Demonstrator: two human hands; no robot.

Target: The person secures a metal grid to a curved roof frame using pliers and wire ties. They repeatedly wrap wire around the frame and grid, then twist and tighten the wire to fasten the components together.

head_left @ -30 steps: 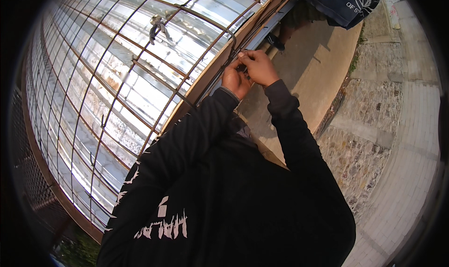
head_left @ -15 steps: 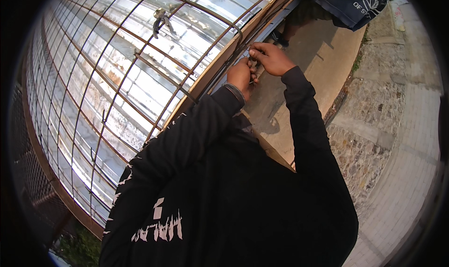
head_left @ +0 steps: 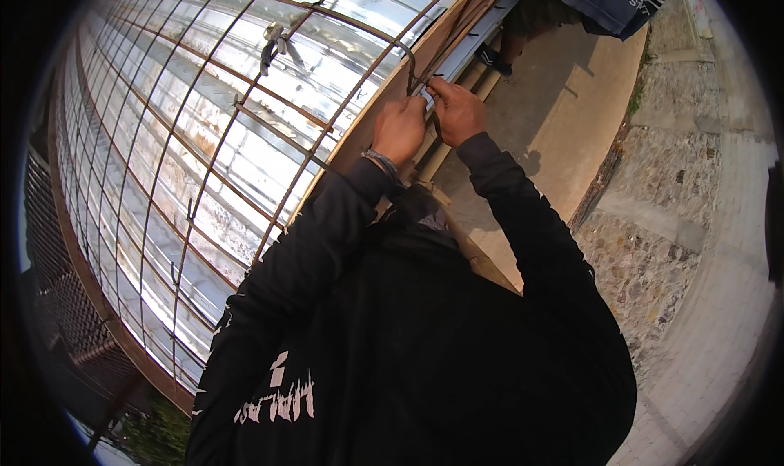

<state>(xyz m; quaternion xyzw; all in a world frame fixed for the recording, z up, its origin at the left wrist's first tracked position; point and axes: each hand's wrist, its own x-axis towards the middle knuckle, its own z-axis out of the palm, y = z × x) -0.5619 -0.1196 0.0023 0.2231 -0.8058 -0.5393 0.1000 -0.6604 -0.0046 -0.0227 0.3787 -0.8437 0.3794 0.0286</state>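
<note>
My left hand (head_left: 399,131) is closed at the outer edge of a wooden board (head_left: 359,149), with a dark band at its wrist. Just right of it, my right hand (head_left: 459,113) pinches its thumb and fingers together near the end of a bent steel bar (head_left: 412,64). The hands are close together. Whatever thin thing sits in their fingers is too small to make out. Left of the board, a grid of rusty reinforcing bars (head_left: 253,113) lies over shiny corrugated metal sheeting (head_left: 233,160).
A small dark-and-tan object (head_left: 272,46) rests on the bar grid. At the upper right, another person's dark shorts (head_left: 600,0) and a shoe (head_left: 495,59) show over a tan panel (head_left: 555,98). A stone wall (head_left: 645,200) and pale paving (head_left: 710,303) lie beyond.
Both hands have moved left and closer to the board's edge. The right hand has come down slightly beside the left. The other person's foot shows more plainly.
</note>
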